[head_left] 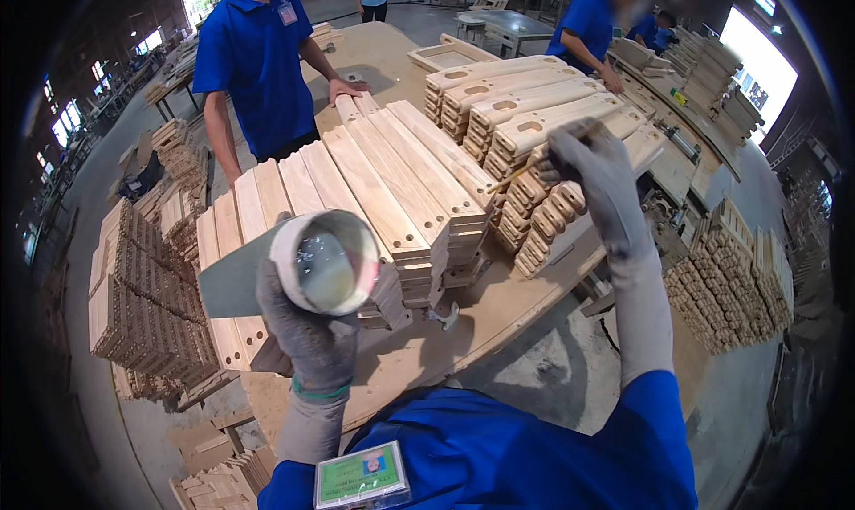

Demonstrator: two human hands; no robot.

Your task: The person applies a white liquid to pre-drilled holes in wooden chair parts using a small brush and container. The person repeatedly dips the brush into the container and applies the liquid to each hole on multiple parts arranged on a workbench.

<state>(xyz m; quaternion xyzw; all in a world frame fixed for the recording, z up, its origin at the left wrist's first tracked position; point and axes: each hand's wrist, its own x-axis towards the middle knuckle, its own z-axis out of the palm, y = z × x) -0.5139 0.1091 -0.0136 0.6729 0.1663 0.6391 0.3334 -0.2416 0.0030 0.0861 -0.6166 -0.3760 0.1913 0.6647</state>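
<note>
Head view, looking down over a large plywood-topped workbench (499, 318) loaded with pale wooden furniture parts.

Left hand (307, 332), in a grey knit glove, is clenched around a white cylindrical plastic container (328, 262) tipped toward the camera, so its open mouth shows a pale, glossy liquid inside. Container sits just in front of the near end of a row of long flat light-wood slats (374, 185) stacked side by side on the bench. A flat grey-green sheet (233, 283) shows just left of the container; whether the hand also holds it, cannot tell.

Right hand (592, 167), same grey glove, is raised and closed on a thin stick-like tool (509, 180), apparently a small brush, its tip pointing left toward the slats. Hand hovers over a stack of rounded-end wooden pieces with oval slots (525, 118).

Across the bench, a person in a blue polo shirt (254, 60) rests 1 hand on the far end of the slats. Another person in blue (590, 24) bends over the far right side. Further stacks of small wooden parts (151, 305) stand on the floor left, and more (726, 283) right.
</note>
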